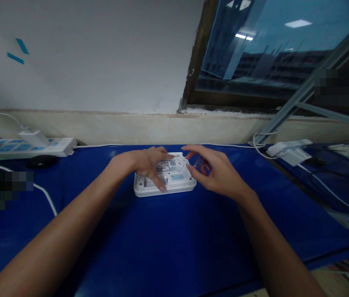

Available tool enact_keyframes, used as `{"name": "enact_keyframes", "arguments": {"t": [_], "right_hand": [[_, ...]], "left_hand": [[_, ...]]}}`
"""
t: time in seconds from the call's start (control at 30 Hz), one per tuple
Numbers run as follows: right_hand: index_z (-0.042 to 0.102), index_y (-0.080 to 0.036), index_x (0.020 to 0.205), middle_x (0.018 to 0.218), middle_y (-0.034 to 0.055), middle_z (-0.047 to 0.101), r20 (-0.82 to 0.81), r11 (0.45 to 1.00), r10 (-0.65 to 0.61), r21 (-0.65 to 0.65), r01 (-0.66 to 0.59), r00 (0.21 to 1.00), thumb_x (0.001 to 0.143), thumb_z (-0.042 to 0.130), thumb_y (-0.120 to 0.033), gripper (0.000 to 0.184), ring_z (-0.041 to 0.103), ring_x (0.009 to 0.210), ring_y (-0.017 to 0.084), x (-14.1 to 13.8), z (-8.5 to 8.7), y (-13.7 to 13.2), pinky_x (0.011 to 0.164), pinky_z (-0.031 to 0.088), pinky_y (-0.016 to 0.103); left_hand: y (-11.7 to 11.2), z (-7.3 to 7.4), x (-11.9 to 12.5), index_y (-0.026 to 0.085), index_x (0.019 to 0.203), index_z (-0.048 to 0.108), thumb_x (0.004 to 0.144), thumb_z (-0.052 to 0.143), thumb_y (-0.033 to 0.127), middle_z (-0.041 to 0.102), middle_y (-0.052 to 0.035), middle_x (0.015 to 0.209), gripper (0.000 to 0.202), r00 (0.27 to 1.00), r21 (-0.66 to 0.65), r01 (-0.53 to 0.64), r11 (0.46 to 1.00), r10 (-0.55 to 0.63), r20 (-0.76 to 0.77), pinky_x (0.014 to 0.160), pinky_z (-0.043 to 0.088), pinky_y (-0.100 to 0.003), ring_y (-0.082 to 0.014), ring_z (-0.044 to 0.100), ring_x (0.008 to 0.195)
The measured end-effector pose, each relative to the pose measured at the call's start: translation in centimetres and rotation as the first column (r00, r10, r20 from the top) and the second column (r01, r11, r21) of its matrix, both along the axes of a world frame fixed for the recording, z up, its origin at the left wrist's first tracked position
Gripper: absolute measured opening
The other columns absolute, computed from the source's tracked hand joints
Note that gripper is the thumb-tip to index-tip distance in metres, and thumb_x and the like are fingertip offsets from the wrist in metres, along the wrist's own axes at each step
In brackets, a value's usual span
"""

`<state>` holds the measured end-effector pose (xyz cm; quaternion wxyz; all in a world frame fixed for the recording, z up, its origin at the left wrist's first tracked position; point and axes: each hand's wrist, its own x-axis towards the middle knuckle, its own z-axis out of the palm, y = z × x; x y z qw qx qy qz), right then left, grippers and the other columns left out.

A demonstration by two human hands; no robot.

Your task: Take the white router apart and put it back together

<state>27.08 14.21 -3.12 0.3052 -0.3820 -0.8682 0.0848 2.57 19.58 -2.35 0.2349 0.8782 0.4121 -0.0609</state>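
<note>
A white flat box with vent holes, printed labels and rounded corners, like a router, lies on the blue table with its labelled face up. My left hand spans its left part. The thumb presses near the front edge and the fingers reach the far side, gripping it. At the right end of the router is my right hand, its thumb and forefinger a little apart by the corner. Its other fingers curl around a small, see-through bluish thing, too blurred to name.
A white power strip with a plugged-in charger lies at the back left, a black round object before it. White adapters and cables sit at the right by a metal frame. Behind the table rise a wall and window.
</note>
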Motion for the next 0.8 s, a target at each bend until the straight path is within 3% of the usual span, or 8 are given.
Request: {"name": "enact_keyframes", "arguments": {"t": [0.13,0.3,0.47,0.57,0.8], "right_hand": [[0.057,-0.024,0.133,0.1,0.0017,0.072,-0.015,1.0,0.001,-0.03,-0.002,1.0,0.091,0.059,-0.019,0.043,0.06,0.066,0.012,0.1,0.0,0.2,0.065,0.05,0.026],[0.048,-0.026,0.142,0.117,0.0029,0.068,-0.028,0.999,0.009,-0.048,-0.01,1.0,0.077,0.06,-0.006,0.068,0.062,0.074,0.012,0.3,0.2,-0.1,0.066,0.051,0.025],[0.043,-0.029,0.145,0.095,0.0001,0.069,0.045,0.987,-0.003,-0.163,0.01,0.999,0.084,0.064,-0.015,0.066,0.065,0.076,0.016,0.5,0.2,-0.3,0.067,0.051,0.027],[0.038,-0.032,0.147,0.092,0.0,0.068,0.039,0.978,0.01,-0.209,-0.002,0.999,0.086,0.063,-0.015,0.068,0.066,0.077,0.017,0.8,0.2,-0.2,0.067,0.052,0.028],[0.034,-0.031,0.148,0.09,0.0005,0.066,-0.173,0.979,-0.033,-0.204,-0.003,0.984,0.088,0.066,-0.022,0.069,0.069,0.074,0.018,1.8,0.9,-0.1,0.063,0.054,0.029]], "left_hand": [[0.0,0.0,0.0,0.032,0.156,0.031,0.056,0.083,0.064,0.037,-0.0116,0.155,0.117,1.0,0.007,0.001,1.0,-0.001,-0.023,0.114,0.035,-0.047,-0.0368,0.042,0.137],[0.0,0.2,0.0,0.032,0.157,0.03,0.056,0.081,0.066,0.036,-0.0103,0.156,0.118,0.999,-0.004,-0.005,1.0,0.005,-0.036,0.114,0.034,-0.046,-0.036,0.04,0.138],[0.1,0.1,0.0,0.033,0.157,0.029,0.057,0.08,0.065,0.034,-0.009,0.159,0.117,0.999,-0.004,-0.005,1.0,0.005,-0.041,0.114,0.033,-0.048,-0.0367,0.039,0.139],[0.2,-0.1,-0.1,0.029,0.158,0.028,0.056,0.08,0.066,0.033,-0.0098,0.159,0.12,0.999,-0.005,-0.003,1.0,0.003,-0.054,0.114,0.034,-0.045,-0.0359,0.04,0.138],[0.1,0.3,-0.2,0.035,0.158,0.026,0.06,0.08,0.07,0.041,-0.0092,0.153,0.117,0.999,-0.018,0.021,1.0,-0.02,0.033,0.11,0.036,-0.043,-0.0358,0.045,0.134]]}}
